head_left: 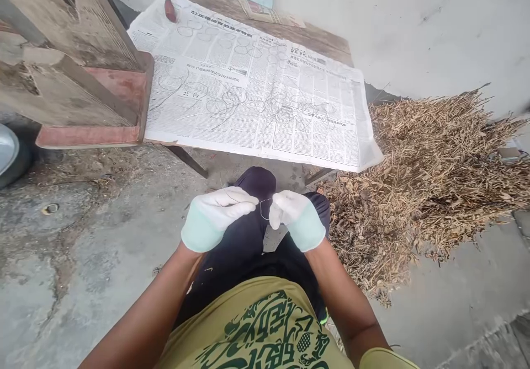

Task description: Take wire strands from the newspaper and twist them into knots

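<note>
My left hand (226, 206), in a white glove with a mint-green cuff, pinches a thin wire (260, 210) between thumb and fingers. A length of it runs back over the glove. My right hand (290, 209), gloved the same way, is closed on the wire's other side, and a small loop of it shows between the two hands. Both hands are above my dark trousers, short of the table. On the newspaper (199, 123) in front of me lie tangled loose wires (285, 107) and several thin wire rings (248, 51).
A red-handled tool (169, 9) lies at the newspaper's far left corner on the wooden table (318, 41). Left of it stands a wooden piece of furniture (95, 71). Dry stalks (414, 192) are heaped at the right. A metal pot (10, 154) sits at the far left.
</note>
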A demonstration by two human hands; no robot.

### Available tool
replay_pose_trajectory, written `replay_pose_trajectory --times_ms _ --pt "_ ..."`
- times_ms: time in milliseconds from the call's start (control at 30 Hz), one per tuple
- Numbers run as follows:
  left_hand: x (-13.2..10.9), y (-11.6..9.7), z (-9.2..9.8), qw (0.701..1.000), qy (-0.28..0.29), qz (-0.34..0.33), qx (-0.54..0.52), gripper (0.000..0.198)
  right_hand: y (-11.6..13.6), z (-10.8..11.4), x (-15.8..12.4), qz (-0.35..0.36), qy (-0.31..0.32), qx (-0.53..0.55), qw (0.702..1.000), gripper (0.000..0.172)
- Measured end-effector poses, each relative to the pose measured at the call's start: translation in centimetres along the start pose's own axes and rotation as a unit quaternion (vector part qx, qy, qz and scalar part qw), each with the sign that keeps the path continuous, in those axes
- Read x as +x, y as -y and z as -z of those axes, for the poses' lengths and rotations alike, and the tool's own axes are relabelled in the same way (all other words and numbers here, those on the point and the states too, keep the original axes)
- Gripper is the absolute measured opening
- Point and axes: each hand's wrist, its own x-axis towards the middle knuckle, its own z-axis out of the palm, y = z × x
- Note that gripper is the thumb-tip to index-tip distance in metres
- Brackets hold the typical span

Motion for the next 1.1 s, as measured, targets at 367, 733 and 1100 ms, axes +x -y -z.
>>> replay_pose_trajectory --times_ms 367,733,1100 --pt "0.1 0.5 2.1 0.985 0.166 0.04 -0.004 0.018 1.5 0.6 0.5 -0.046 0.029 -0.108 0.993 0.041" --pt "1.2 3.0 3.2 0.97 0.148 0.107 -0.16 0.047 2.1 1.2 1.0 -0.024 0.046 -0.241 0.969 0.03" --pt "0.5 2.1 1.7 0.941 0.248 0.165 -0.161 0.063 2.7 1.4 1.3 -0.036 0.042 -0.275 0.96 0.031"
